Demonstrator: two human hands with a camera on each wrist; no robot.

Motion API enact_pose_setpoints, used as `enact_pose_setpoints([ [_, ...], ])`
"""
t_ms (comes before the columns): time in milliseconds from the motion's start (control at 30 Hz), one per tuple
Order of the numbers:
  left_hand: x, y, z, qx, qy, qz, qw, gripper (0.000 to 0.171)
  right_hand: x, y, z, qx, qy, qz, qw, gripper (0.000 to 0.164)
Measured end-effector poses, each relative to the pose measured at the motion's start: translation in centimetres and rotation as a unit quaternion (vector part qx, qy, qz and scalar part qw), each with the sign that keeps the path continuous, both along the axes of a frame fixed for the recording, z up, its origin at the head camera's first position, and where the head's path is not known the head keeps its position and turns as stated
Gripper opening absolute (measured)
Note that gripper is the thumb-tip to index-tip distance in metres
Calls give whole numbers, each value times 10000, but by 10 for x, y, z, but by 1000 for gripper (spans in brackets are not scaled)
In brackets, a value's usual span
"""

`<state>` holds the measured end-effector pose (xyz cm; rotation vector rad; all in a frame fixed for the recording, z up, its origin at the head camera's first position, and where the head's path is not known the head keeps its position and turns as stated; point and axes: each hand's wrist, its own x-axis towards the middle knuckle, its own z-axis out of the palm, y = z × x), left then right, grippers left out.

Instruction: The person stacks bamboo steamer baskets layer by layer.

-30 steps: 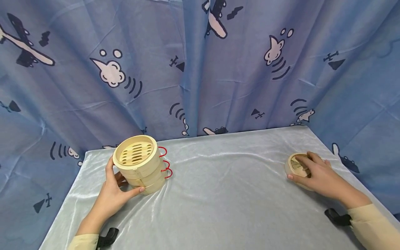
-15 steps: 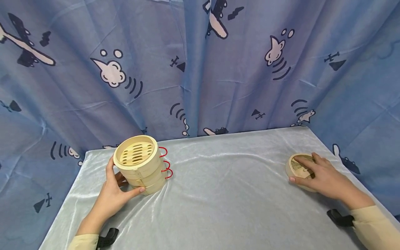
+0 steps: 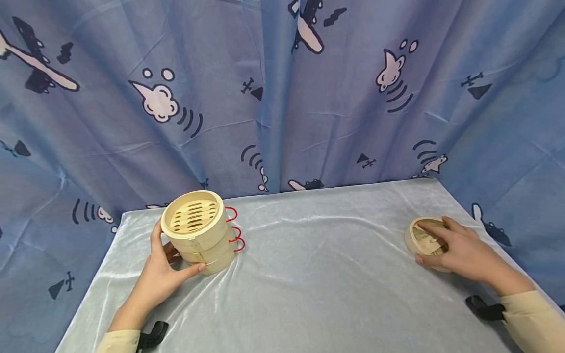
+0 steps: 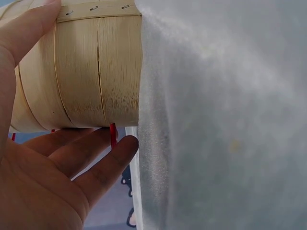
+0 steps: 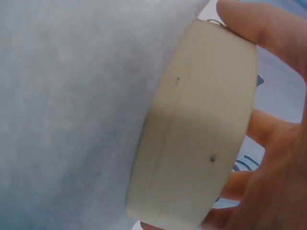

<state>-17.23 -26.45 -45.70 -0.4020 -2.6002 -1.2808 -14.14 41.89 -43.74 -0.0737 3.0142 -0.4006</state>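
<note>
One shallow cream-coloured piece (image 5: 194,124), side wall facing the camera, tilted, marked by two small dark spots (image 5: 213,157); held in the right grip (image 5: 280,155), thumb at its upper end, fingers partly hidden behind. Left: pale grey cloth-covered surface (image 5: 72,105), contact unclear. Behind the grip: bluish patterned cloth (image 5: 278,93).

Here's the steamer stack (image 3: 216,250), standing on the worktop (image 3: 318,284), curtain (image 3: 309,98) behind it, left hand (image 3: 156,274) against its left side and front. Well to the stack's right, on that same worktop, there's the basket (image 3: 412,242), right hand (image 3: 470,255) on its side farther from the stack.
</note>
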Motion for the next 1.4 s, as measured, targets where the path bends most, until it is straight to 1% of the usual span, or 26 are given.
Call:
enact_pose_setpoints([
  [333, -2, -1, 2, 40, -32, -76, 10000, 146, 0, -2, -1, -186, 254, -59, 9995, 105],
  [567, -5, -2, 3, 189, 26, -152, 9997, 146, -7, -5, 9, -271, 419, -98, 9987, 105],
  [800, -5, -5, 2, 183, 15, -142, 9997, 147, -16, -14, 18, -278, 590, -32, 9979, 105],
  [1067, -4, -4, -1, 176, -15, -123, 9998, 146, -30, -22, 25, -344, 501, 3, 9982, 108],
  [1400, -2, -1, 0, 162, -41, -92, 9998, 146, -38, -36, 27, -471, 485, 43, 9977, 112],
])
